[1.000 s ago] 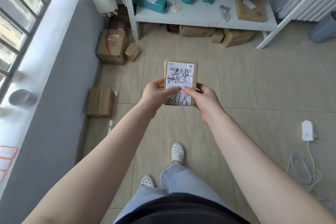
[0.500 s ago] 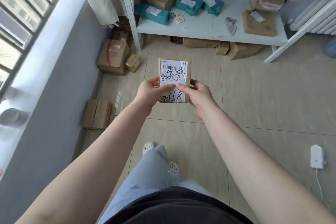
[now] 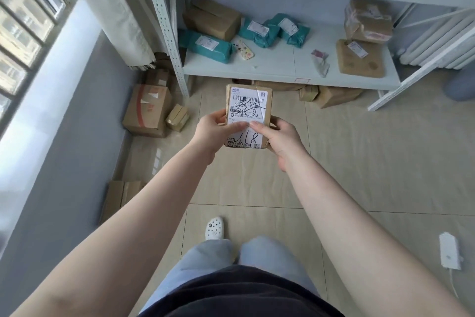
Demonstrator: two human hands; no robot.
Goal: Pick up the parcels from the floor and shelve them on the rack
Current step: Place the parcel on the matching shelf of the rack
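Rack [image 3: 282, 69] looms larger at upper frame now — left hand [image 3: 213, 131] and right hand [image 3: 280, 136] still grip the labelled parcel [image 3: 248, 111], centre, thumbs pressing its label.

Pale beige tiles cover the floor [image 3: 372, 162], their joints running in straight lines. On the left a grey wall [image 3: 77, 136] rises to a broad white sill under a barred window [image 3: 23, 31], which lets in daylight. A cream curtain [image 3: 115, 8] hangs in the corner. Ahead stands a white metal rack [image 3: 164, 21], and a white radiator [image 3: 437, 41] sits at the far right.
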